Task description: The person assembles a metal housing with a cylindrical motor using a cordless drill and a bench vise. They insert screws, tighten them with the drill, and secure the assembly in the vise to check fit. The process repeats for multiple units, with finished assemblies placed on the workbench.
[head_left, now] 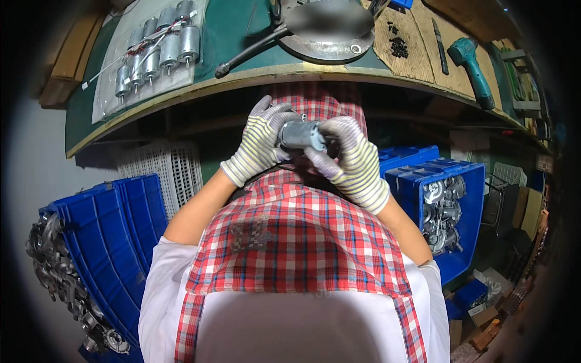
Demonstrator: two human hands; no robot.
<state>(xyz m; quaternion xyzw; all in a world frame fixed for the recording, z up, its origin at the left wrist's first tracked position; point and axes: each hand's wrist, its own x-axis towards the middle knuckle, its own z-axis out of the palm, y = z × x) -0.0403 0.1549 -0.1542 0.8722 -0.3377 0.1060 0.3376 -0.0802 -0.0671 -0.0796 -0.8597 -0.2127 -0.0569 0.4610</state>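
Currently, grey cylinder [298,135] held before bench [227,30] by curled fingers [275,111] of left hand [259,144]; other end met by half-bent fingers of right hand [357,162], grip there unclear.

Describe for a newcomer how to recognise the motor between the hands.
Find the green bench. Before its near edge, between the gloved left hand and right hand, is the grey cylindrical motor. Unlike the motors on the bench, it is held.
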